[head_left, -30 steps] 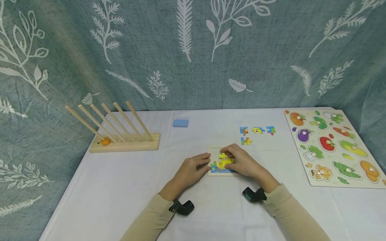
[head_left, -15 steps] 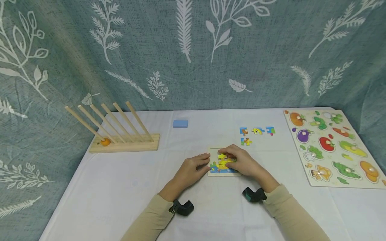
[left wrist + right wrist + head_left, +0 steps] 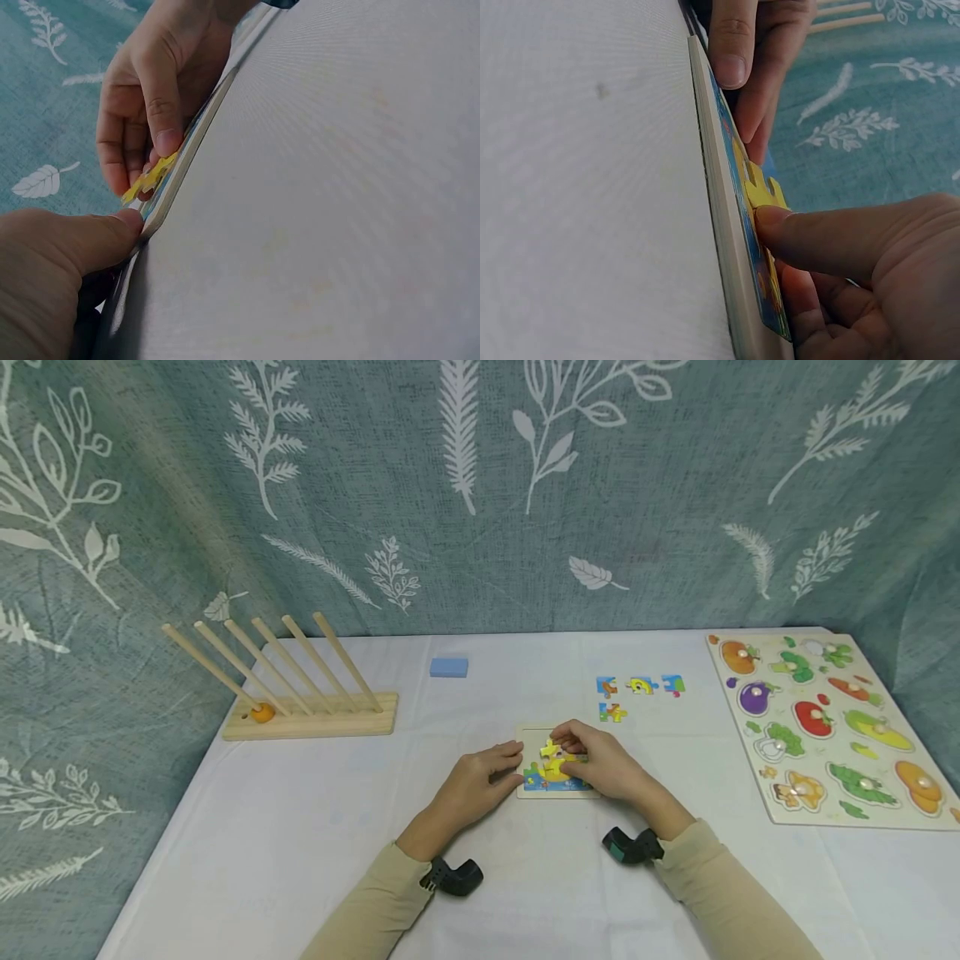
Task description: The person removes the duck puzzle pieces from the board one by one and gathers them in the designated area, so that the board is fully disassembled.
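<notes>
A small puzzle board (image 3: 531, 737) with a pale wooden border lies on the white cloth; blue, green and yellow pieces fill its near part. My left hand (image 3: 474, 787) rests at the board's left side, its thumb (image 3: 730, 60) and fairly straight fingers touching the border. Over the board, my right hand (image 3: 606, 762) pinches a yellow puzzle piece (image 3: 763, 189) between thumb and fingers. In the left wrist view, that yellow piece is tilted just above the board's surface. The right fingers hide the board's right part.
Several loose puzzle pieces (image 3: 641, 685) lie behind the board to the right. A vegetable peg puzzle (image 3: 810, 768) is at far right. On the left stands a wooden rack (image 3: 352, 720) with upright rods and an orange bead (image 3: 262, 713). A blue block (image 3: 448, 668) lies at the back.
The yellow puzzle piece in my right hand has shifted slightly left and turned a little over the board. My left hand stays at the board's left side.
</notes>
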Demonstrator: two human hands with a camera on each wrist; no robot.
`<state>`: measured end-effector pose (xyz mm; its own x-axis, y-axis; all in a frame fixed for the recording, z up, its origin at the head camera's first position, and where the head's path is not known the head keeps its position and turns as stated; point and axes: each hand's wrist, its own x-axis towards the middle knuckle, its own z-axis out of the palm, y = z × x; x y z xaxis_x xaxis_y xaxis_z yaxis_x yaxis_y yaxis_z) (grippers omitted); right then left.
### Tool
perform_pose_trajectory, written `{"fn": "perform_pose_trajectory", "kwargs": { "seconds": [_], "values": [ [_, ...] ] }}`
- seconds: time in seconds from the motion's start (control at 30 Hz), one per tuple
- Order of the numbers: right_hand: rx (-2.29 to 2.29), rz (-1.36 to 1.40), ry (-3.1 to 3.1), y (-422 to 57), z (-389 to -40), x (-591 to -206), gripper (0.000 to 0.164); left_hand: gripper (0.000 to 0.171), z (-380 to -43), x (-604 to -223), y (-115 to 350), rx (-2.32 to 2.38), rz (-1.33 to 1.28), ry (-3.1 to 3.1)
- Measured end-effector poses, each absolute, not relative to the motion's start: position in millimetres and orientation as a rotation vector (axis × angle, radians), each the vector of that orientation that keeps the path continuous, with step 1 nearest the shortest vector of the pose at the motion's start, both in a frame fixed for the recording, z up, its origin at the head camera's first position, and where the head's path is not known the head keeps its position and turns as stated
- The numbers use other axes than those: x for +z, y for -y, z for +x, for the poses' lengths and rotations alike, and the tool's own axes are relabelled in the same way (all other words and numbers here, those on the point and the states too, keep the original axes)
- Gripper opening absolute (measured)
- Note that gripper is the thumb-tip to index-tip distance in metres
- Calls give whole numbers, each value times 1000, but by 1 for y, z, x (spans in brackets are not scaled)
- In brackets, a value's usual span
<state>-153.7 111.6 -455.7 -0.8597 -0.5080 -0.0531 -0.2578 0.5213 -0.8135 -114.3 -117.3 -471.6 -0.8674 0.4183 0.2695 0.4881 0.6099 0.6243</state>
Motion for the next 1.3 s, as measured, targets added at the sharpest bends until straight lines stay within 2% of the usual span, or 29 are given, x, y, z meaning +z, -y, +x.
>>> {"fn": "perform_pose_trajectory", "kwargs": {
  "seconds": [0.2,0.77,1.3],
  "values": [
    [-1276,-622,-2514,-112,-153,-455,34,36,-115,-473,118,-1100,-785,2721],
    [-1446,-666,-2597,-118,-156,-449,35,36,-115,-473,118,-1100,-772,2736],
    [-1436,-386,-2868,-190,-182,-447,37,36,-114,-472,117,-1115,-756,2722]
  ]
}}
